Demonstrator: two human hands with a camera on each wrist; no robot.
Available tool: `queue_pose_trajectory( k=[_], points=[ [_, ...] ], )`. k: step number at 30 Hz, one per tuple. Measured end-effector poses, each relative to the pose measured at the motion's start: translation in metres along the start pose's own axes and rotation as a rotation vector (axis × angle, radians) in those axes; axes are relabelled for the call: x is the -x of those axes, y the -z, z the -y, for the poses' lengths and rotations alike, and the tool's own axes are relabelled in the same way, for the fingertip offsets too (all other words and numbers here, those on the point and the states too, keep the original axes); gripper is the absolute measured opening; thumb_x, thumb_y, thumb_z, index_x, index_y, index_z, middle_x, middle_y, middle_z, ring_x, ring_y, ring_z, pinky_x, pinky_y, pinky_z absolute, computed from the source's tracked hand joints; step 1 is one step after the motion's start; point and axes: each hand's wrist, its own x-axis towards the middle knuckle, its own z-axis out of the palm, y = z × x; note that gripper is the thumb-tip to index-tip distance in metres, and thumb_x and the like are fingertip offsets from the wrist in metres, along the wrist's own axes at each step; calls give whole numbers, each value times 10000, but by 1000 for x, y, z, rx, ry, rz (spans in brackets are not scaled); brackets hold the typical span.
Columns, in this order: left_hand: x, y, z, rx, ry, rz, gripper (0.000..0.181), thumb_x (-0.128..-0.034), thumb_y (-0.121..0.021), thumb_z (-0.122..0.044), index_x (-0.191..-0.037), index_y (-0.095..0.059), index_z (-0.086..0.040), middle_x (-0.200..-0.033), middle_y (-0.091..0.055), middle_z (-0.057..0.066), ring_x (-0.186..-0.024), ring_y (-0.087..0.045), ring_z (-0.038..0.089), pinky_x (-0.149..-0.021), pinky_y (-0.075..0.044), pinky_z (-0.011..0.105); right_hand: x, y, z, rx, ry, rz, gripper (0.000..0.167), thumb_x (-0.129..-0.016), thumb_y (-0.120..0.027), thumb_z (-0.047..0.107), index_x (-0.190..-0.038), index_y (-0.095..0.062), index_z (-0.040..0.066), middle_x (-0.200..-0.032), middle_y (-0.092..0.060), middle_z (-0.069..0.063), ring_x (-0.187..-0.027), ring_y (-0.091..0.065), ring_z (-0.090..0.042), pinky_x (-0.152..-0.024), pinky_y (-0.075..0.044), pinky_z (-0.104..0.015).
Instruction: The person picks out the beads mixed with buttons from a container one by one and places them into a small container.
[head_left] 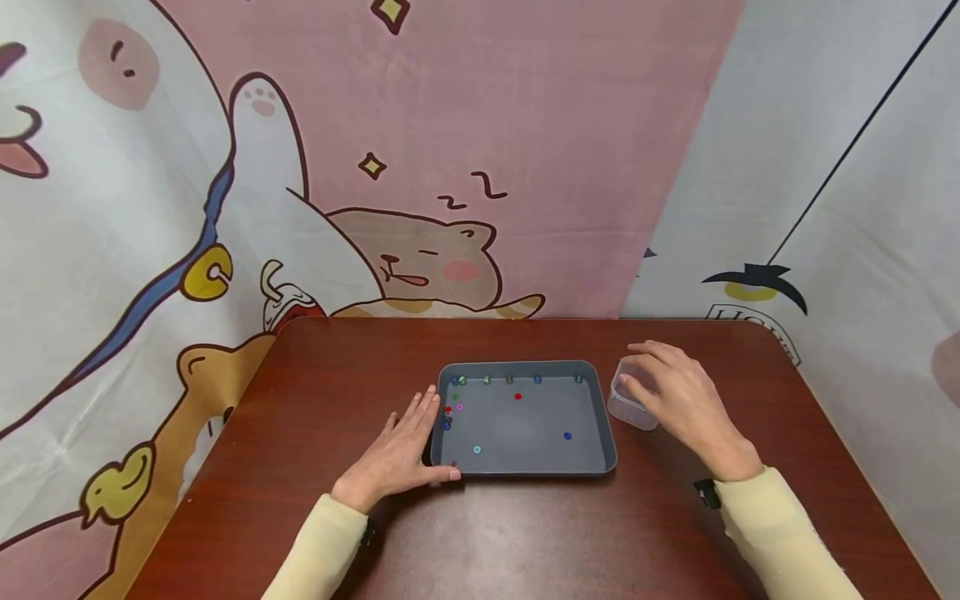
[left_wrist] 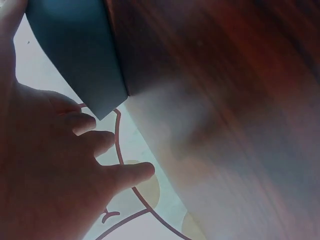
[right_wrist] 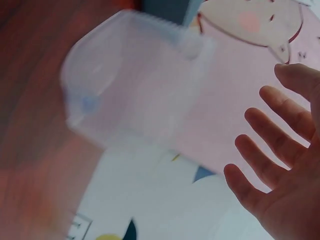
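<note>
A grey rectangular tray (head_left: 525, 425) lies on the table with small coloured beads in it, several along its far and left sides. A red bead (head_left: 518, 397), a blue bead (head_left: 567, 436) and a light-blue ring bead (head_left: 477, 449) lie apart from the others. My left hand (head_left: 397, 454) rests against the tray's left side, fingers extended, thumb at the near-left corner. Over a clear plastic box (head_left: 633, 408) right of the tray hovers my right hand (head_left: 686, 404). In the right wrist view its fingers (right_wrist: 270, 160) are spread and stand apart from the box (right_wrist: 135, 80). A blurred blue spot shows through its wall.
The reddish-brown wooden table (head_left: 525, 542) reaches back to a cartoon-printed cloth (head_left: 562, 167) hanging behind it. More printed cloth hangs along the left and right sides.
</note>
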Motion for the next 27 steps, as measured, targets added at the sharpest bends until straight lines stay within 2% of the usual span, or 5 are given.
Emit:
queue_pose_trajectory(
  k=[7, 16, 20, 27],
  points=[
    [0, 1, 0, 7, -3, 11, 1204, -818, -715, -746, -1649, -211, -35, -1735, -108, 96, -1587, -125, 308, -1193, -183, 672, -11, -4, 33, -39, 82, -15, 352, -902, -814, 215, -1207, -745, 53, -1337, -661, -136, -1276, -566, -379, -965, -449, -655],
    [1, 0, 0, 3, -8, 17, 1232, -809, -738, -730, -1643, -193, -6, -1731, -100, 133, -1582, -142, 326, -1180, -214, 677, -25, -16, 69, -83, 174, 54, 457, -915, -804, 286, -1305, -696, 72, -1362, -654, -113, -1314, -563, -351, -1048, -444, -602],
    [1, 0, 0, 4, -2, 22, 1227, -811, -742, -724, -1642, -197, -4, -1731, -100, 133, -1583, -138, 319, -1182, -219, 669, -32, -25, 84, -91, 245, 65, 443, -920, -803, 284, -1300, -703, 77, -1343, -665, -103, -1302, -581, -334, -1042, -460, -580],
    [-1, -2, 1, 14, 4, 27, 1227, -813, -732, -735, -1643, -195, -9, -1731, -106, 133, -1583, -144, 310, -1182, -230, 663, -47, -42, 108, -102, 342, 142, 349, -971, -750, 327, -1253, -734, 122, -1337, -671, -57, -1309, -582, -277, -1047, -466, -544]
  ],
)
